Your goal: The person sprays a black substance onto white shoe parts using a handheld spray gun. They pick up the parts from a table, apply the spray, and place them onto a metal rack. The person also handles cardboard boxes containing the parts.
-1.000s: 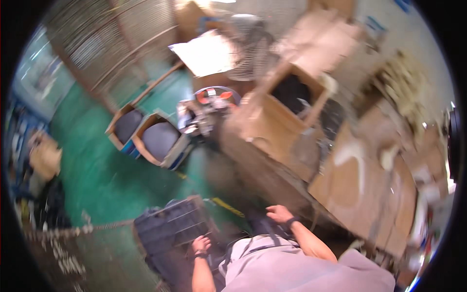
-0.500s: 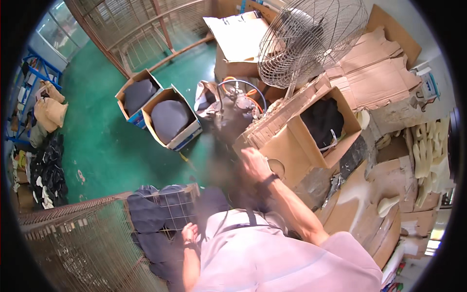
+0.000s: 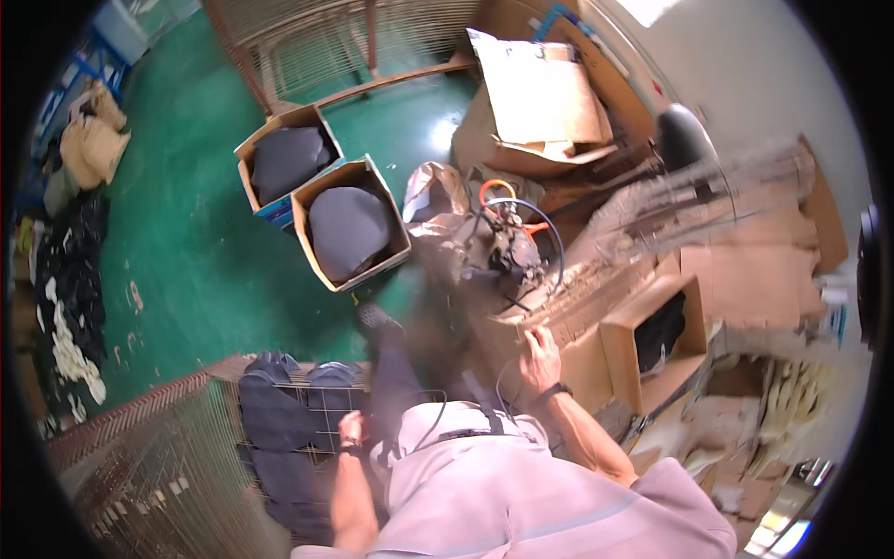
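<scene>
My right hand (image 3: 540,361), with a dark band at the wrist, is by the near edge of the cardboard-covered bench (image 3: 579,359). Its fingers are bent and pressed together; whatever they hold, if anything, is too small to make out. Low on the left, my left hand (image 3: 351,430) is beside a wire rack (image 3: 321,410) carrying several dark grey padded pieces (image 3: 279,415). Blur smears its fingers, so its grip does not show. Right of my right hand, an open cardboard box (image 3: 619,349) contains something black (image 3: 659,333).
Two open cartons (image 3: 402,250) with dark rounded pads (image 3: 350,233) stand on the green floor. Beyond the bench edge are a machine with orange and blue hoses (image 3: 517,247) and a blurred fan (image 3: 684,149). Black bags (image 3: 79,270) lie far left, and foam-like pieces (image 3: 801,401) hang at right.
The view has swung, shifting the bench and box rightward and down. My right hand remains near the cardboard edge with bent fingers. My left hand remains beside the rack, now more blurred.
</scene>
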Demonstrator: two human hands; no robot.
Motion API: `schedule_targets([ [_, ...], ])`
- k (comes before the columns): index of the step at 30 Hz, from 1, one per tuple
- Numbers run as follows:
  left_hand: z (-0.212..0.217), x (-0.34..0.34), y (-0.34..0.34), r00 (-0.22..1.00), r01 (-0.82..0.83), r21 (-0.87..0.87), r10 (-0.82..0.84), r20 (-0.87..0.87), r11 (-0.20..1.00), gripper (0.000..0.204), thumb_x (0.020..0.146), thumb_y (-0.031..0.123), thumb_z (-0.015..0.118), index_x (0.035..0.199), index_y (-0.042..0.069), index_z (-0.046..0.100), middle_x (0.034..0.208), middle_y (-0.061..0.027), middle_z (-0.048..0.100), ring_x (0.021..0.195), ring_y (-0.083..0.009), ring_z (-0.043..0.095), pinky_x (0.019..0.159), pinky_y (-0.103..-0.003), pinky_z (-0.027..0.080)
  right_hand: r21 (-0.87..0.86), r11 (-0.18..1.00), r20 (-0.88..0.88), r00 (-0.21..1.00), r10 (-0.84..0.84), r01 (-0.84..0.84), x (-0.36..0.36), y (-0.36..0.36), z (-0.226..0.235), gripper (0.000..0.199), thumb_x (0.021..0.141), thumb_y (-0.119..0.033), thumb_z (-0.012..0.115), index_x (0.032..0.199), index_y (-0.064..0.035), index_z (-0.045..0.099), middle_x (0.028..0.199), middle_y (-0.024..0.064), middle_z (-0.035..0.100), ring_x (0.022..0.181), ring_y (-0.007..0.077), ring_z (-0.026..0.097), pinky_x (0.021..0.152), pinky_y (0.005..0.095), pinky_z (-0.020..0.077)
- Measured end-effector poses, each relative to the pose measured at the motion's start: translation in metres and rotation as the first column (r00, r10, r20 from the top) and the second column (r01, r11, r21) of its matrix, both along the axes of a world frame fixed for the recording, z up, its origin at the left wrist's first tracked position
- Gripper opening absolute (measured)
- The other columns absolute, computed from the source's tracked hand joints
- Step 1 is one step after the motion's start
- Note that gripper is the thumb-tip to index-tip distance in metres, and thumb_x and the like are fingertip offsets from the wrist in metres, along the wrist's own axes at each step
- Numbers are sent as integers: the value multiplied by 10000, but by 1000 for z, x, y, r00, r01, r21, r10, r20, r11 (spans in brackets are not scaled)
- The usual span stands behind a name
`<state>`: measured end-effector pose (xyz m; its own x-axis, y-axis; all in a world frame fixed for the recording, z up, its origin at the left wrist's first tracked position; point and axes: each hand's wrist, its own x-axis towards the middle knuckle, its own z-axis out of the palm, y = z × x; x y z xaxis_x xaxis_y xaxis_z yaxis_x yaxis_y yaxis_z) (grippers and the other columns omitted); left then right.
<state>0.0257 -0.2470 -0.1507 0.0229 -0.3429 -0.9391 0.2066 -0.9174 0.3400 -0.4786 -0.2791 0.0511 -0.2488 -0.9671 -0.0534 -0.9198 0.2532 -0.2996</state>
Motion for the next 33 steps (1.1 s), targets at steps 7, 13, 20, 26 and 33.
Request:
schedule_targets([
  [7, 42, 2, -183, 986, 123, -102, -110, 127, 987, 382, 902, 102, 614, 1272, 48, 539, 989, -98, 672, 774, -174, 667, 644, -333, 567, 179, 979, 112, 987, -115, 94, 11, -13, 6, 620, 705, -79, 690, 1291, 11, 507, 1333, 216, 457, 1280, 373, 438, 1073, 422, 406],
  [13, 58, 3, -291, 981, 114, -201, -79, 178, 973, 433, 908, 99, 608, 1321, 19, 505, 1033, -108, 667, 789, -154, 659, 670, -311, 558, 264, 955, -104, 989, -108, 132, -13, -33, -20, 413, 743, -183, 696, 1131, -63, 623, 1130, 179, 590, 1094, 349, 570, 932, 428, 489],
  [20, 61, -2, -300, 978, 98, -117, -74, 196, 988, 446, 892, 111, 635, 1314, 26, 520, 1052, -116, 667, 826, -179, 670, 681, -332, 574, 358, 933, 322, 935, -151, 27, -1, -162, -60, 286, 810, -181, 639, 1042, -17, 673, 946, 177, 696, 909, 363, 662, 832, 426, 530],
  [26, 65, -18, -322, 965, 70, -207, -14, 262, 976, 383, 950, 119, 580, 1317, 37, 509, 1020, -107, 657, 793, -165, 662, 657, -295, 586, 469, 840, 525, 851, -16, -274, 23, -291, -116, 227, 782, -216, 540, 787, -18, 651, 799, 237, 668, 719, 411, 663, 679, 486, 525],
  [33, 42, -36, -381, 901, 362, -184, -292, 321, 914, 348, 944, 198, 612, 1250, 40, 566, 913, -51, 665, 722, -93, 608, 606, -236, 520, 435, 883, 513, 855, -81, -178, 68, -343, -153, 302, 785, -218, 608, 1008, -44, 712, 855, 228, 696, 831, 398, 686, 784, 459, 543],
])
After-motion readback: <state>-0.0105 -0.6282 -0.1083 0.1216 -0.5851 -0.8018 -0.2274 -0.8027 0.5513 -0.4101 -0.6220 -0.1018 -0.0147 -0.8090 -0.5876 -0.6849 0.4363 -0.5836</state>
